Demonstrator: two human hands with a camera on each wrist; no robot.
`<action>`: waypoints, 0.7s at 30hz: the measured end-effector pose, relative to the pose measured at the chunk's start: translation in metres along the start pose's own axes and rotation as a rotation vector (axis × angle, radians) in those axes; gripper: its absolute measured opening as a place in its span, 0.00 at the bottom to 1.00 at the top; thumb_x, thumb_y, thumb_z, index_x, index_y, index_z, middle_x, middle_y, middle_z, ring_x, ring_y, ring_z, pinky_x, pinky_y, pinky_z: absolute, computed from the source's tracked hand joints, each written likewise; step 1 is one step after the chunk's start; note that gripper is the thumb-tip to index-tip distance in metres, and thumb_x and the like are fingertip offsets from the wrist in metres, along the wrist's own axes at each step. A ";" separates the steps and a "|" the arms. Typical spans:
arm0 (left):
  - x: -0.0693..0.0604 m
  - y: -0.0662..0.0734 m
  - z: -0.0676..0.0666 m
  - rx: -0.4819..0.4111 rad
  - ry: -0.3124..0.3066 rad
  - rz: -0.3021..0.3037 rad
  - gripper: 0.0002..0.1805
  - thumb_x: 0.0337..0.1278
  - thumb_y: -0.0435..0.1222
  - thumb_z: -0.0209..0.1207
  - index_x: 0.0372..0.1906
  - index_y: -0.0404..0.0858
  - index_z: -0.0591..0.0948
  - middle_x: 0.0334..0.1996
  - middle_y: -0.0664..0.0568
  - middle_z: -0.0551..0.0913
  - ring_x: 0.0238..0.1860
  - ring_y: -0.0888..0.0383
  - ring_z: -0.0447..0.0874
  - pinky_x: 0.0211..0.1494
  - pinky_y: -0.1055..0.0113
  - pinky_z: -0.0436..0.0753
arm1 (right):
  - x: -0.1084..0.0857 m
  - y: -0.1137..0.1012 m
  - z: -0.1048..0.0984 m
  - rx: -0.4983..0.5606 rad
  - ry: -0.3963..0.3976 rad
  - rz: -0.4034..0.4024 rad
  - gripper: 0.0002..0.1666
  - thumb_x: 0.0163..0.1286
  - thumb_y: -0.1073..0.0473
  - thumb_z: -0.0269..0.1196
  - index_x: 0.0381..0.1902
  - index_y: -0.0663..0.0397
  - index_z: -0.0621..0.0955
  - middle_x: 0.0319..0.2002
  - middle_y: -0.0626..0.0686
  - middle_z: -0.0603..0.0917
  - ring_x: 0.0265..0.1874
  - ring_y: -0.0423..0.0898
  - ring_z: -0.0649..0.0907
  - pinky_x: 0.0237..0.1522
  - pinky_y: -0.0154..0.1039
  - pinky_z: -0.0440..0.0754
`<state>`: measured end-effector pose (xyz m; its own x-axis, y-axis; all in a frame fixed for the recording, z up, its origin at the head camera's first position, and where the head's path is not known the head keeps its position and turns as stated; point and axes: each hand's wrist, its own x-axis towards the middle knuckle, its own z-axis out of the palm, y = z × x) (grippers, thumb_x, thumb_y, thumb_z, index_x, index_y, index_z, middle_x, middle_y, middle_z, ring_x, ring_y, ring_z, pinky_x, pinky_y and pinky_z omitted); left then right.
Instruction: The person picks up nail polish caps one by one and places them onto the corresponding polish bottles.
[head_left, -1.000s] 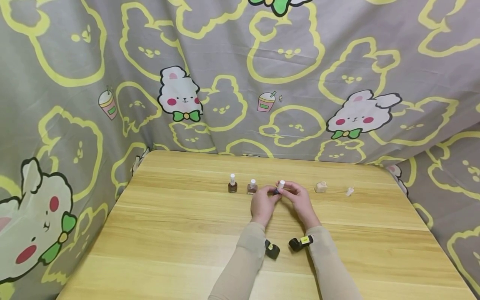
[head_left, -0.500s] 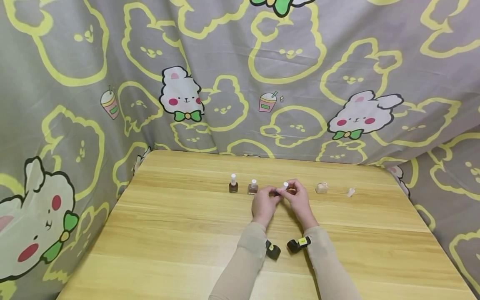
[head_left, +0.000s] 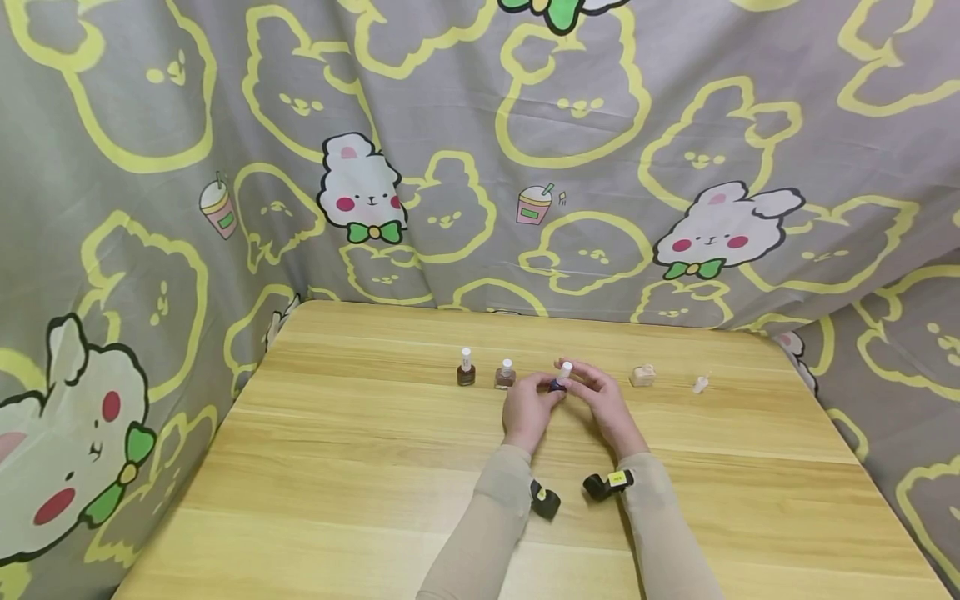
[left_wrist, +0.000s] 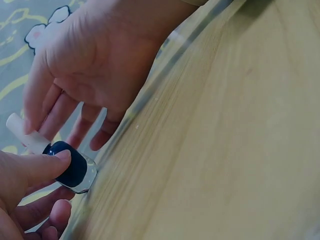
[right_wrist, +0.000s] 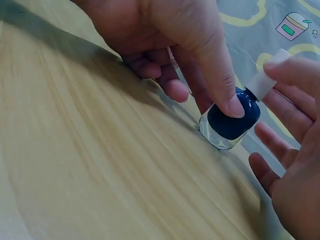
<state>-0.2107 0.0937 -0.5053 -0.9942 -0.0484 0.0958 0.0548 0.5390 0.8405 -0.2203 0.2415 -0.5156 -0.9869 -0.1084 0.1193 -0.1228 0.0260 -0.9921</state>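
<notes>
A dark blue nail polish bottle (head_left: 557,386) with a white cap (head_left: 566,368) stands between both hands, its glass base at the tabletop. My left hand (head_left: 527,410) grips the bottle's body, the thumb pressed on the blue glass in both wrist views. At the white cap, my right hand (head_left: 604,407) pinches with thumb and index finger, while its other fingers spread loosely. In the right wrist view the blue bottle (right_wrist: 232,120) shows clear thick glass at the bottom, and the cap (right_wrist: 265,82) sits on its neck.
Left of the hands stand a dark brown polish bottle (head_left: 466,375) and a paler brownish one (head_left: 505,377), both white-capped. To the right are a beige, seemingly uncapped bottle (head_left: 642,375) and a small white cap (head_left: 701,383). A patterned curtain (head_left: 450,108) borders the wooden table (head_left: 360,483).
The cap leaned right half a second ago and now stands more upright. My right hand and wrist shifted slightly right and turned; the left hand kept its hold on the bottle.
</notes>
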 end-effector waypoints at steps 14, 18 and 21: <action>0.000 0.000 0.000 0.003 0.014 0.013 0.14 0.48 0.45 0.71 0.42 0.48 0.87 0.42 0.58 0.90 0.47 0.58 0.87 0.49 0.62 0.82 | 0.004 0.000 0.006 -0.082 0.121 0.028 0.21 0.62 0.64 0.68 0.52 0.68 0.77 0.40 0.34 0.84 0.43 0.37 0.82 0.47 0.30 0.80; -0.001 0.000 0.000 -0.002 0.016 0.017 0.14 0.49 0.45 0.71 0.43 0.49 0.87 0.42 0.58 0.90 0.47 0.58 0.87 0.48 0.62 0.82 | 0.004 -0.002 0.010 -0.080 0.155 0.013 0.19 0.60 0.65 0.69 0.47 0.66 0.77 0.39 0.36 0.80 0.44 0.39 0.78 0.46 0.28 0.78; -0.002 0.001 -0.001 0.001 0.016 0.017 0.14 0.49 0.46 0.70 0.43 0.50 0.87 0.42 0.59 0.90 0.47 0.58 0.87 0.47 0.62 0.82 | 0.003 -0.002 0.012 -0.103 0.169 -0.004 0.19 0.60 0.65 0.70 0.47 0.65 0.76 0.38 0.37 0.79 0.43 0.38 0.77 0.46 0.27 0.77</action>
<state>-0.2091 0.0933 -0.5045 -0.9915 -0.0527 0.1191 0.0720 0.5406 0.8382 -0.2221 0.2290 -0.5139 -0.9888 0.0591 0.1368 -0.1284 0.1285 -0.9834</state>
